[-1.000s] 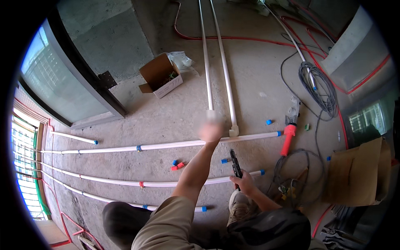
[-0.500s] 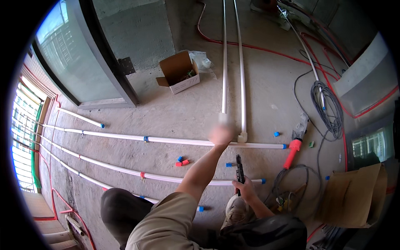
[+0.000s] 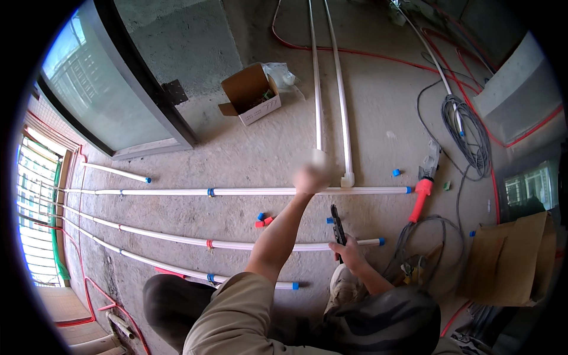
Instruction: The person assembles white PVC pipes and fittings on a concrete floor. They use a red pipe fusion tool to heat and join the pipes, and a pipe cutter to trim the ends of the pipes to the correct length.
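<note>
Two long white pipes run away from me across the floor. At the near end of the left pipe (image 3: 317, 100), my left hand (image 3: 309, 179) is closed around a white fitting (image 3: 319, 157); blur hides the fingers in part. The right pipe (image 3: 343, 118) ends in a white elbow fitting (image 3: 348, 179) beside a crosswise white pipe (image 3: 260, 191). Closer to my body, my right hand (image 3: 349, 253) grips a slim black hand tool (image 3: 337, 226) whose exact kind I cannot make out. It is above a second crosswise pipe (image 3: 278, 245) with a blue end.
Small blue and red fittings (image 3: 264, 220) lie between the crosswise pipes. To the right are a red-handled power tool (image 3: 422, 192), coiled grey cable (image 3: 464, 136) and a cardboard box (image 3: 509, 260). An open carton (image 3: 260, 110) stands near the glass door (image 3: 112, 94).
The view has shifted slightly, so the pipes and floor things sit a little higher. My left hand stays at the left pipe's near end, and my right hand still holds the black tool.
</note>
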Demonstrator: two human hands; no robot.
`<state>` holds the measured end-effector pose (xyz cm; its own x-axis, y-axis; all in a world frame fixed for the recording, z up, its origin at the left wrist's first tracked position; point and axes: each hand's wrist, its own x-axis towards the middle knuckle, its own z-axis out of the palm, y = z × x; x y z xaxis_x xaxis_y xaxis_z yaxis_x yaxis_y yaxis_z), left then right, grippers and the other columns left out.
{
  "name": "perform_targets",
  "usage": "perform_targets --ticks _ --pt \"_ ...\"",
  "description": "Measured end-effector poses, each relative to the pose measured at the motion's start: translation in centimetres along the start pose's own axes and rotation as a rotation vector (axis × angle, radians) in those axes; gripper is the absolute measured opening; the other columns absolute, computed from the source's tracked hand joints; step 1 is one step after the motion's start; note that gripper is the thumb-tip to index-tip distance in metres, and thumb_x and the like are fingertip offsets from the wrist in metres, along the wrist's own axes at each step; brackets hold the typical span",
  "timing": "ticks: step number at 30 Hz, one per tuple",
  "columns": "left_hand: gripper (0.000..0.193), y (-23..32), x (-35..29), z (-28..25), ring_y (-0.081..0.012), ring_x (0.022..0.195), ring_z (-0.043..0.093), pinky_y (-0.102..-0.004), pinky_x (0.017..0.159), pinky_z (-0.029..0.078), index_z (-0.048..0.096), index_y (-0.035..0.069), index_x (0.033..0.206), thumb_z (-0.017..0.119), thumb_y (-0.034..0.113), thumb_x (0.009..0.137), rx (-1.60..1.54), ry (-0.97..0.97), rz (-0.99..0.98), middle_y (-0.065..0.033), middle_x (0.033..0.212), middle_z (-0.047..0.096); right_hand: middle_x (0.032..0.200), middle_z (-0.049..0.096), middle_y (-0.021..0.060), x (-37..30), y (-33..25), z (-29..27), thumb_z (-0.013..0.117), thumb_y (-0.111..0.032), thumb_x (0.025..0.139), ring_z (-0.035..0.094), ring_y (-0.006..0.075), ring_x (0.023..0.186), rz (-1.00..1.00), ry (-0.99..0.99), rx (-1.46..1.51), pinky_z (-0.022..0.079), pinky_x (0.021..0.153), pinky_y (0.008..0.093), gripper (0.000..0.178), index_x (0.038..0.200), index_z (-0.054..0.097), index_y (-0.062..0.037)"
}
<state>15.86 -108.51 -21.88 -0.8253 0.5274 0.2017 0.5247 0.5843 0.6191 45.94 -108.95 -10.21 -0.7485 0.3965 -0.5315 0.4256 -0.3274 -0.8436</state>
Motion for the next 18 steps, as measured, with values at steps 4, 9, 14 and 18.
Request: perform_targets --ticks 4,9,14,18 --pt "0.034 5.5 -0.3 -3.4 -0.0272 0.083 0.075 -0.0365 0.08 0.059 0.079 0.001 0.1 0.081 0.019 0.071 -0.426 -0.283 -0.311 -0.0155 0.091 0.078 0.069 0.058 0.0023 -0.1 0.7 -2.3 0.073 -0.017 0.092 0.057 0.0118 0.055 0.027 0.051 0.008 0.045 0.05 0.0289 0.021 0.096 0.058 -0.0034" --pt "0.031 4.6 -0.8 -5.2 -0.0207 0.083 0.074 -0.0336 0.079 0.059 0.079 -0.001 0.104 0.078 0.006 0.074 -0.542 -0.314 -0.375 -0.0131 0.093 0.079 0.07 0.058 0.0018 -0.1 0.8 -1.4 0.072 -0.014 0.093 0.056 0.0117 0.055 0.043 0.009 0.063 0.044 0.05 0.0286 0.02 0.101 0.058 -0.0027" --pt "0.032 3.0 -0.9 -5.1 -0.0182 0.085 0.073 -0.032 0.079 0.059 0.076 -0.001 0.108 0.077 0.003 0.076 -0.532 -0.368 -0.295 -0.0123 0.096 0.078 0.07 0.058 0.0018 -0.4 1.1 -0.9 0.072 -0.014 0.093 0.056 0.0117 0.054 0.06 -0.006 0.075 0.044 0.049 0.029 0.019 0.1 0.059 -0.0031" --pt "0.035 3.4 -1.2 -4.4 -0.0162 0.085 0.071 -0.0315 0.078 0.058 0.073 -0.001 0.111 0.079 0.003 0.076 -0.457 -0.362 -0.084 -0.0109 0.095 0.077 0.068 0.057 0.0015 0.5 1.3 -1.7 0.072 -0.014 0.091 0.055 0.0118 0.053 0.039 0.017 0.065 0.044 0.05 0.0293 0.017 0.097 0.059 -0.0038"
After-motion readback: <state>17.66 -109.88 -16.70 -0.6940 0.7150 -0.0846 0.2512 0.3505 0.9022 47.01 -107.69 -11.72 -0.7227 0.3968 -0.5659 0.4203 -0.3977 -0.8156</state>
